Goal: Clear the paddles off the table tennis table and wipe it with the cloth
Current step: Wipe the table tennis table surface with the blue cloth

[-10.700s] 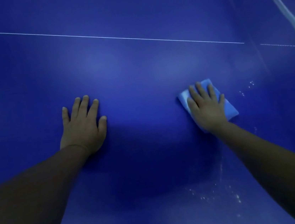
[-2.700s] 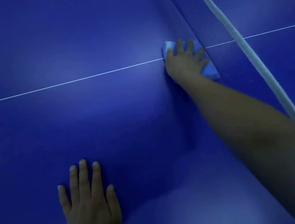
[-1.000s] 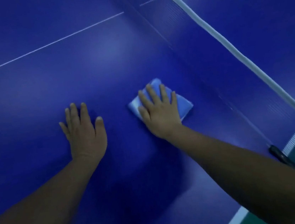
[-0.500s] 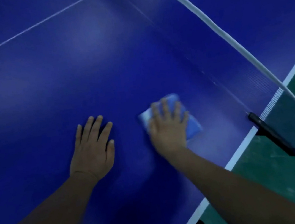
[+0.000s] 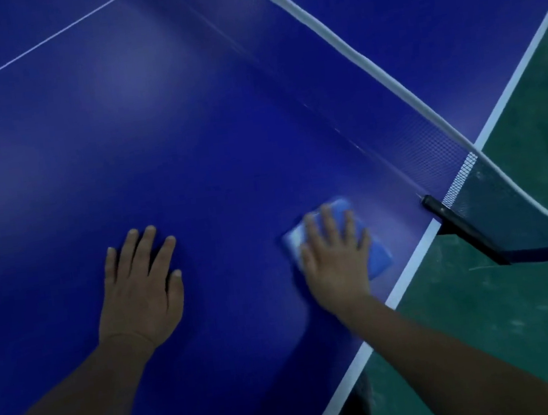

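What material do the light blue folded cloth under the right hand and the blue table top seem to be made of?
Light blue folded cloth: probably soft microfibre or similar textile; matte, thick rounded folds, though blurred. Blue table top: a hard, smooth painted board, apparently semi-gloss; it shows soft light patches and crisp white lines. The right hand presses flat on the cloth.

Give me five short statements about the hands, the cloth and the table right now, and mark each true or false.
1. The right hand presses flat on the folded light-blue cloth. True.
2. The left hand holds a paddle. False: it rests flat on the dark-blue table tennis table, holding nothing.
3. The cloth lies near the table's white side edge. True.
4. The cloth hangs over the white-topped net. False: it lies on the table, apart from the net.
5. Paddles lie between the hands. False: none are visible.
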Action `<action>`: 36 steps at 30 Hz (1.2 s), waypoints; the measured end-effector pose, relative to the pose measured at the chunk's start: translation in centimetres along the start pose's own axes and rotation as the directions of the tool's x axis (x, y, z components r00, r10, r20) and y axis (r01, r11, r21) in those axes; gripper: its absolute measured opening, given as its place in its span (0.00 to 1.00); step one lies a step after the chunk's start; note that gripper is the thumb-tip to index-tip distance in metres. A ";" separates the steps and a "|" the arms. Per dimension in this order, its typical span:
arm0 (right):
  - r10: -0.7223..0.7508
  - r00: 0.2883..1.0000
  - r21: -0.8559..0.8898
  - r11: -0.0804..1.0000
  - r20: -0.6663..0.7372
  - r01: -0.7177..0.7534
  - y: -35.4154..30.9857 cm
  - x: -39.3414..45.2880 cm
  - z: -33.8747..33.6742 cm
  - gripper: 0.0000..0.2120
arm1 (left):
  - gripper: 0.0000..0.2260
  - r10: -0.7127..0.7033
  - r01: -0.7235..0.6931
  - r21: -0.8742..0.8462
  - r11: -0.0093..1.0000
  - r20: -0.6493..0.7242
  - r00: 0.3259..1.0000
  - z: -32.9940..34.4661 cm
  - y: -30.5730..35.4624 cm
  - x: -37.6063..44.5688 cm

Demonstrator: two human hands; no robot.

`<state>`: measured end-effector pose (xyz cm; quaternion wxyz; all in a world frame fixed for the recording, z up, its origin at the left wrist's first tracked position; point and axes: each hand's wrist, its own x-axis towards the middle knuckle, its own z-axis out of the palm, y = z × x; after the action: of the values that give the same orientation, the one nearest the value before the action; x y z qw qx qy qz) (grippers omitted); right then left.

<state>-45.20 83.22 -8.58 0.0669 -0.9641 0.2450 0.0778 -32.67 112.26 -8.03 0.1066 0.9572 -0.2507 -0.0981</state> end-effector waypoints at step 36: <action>0.069 0.997 0.106 0.992 -0.041 -0.065 -14.2 36.0 -5.9 0.28 | 0.28 -0.105 0.106 0.061 0.993 -0.022 0.994 0.9 5.6 7.1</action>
<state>-6.46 77.95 -8.09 0.1093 -0.9520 0.2823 0.0454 -29.43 103.82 -8.45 0.0737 0.9727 -0.2019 -0.0869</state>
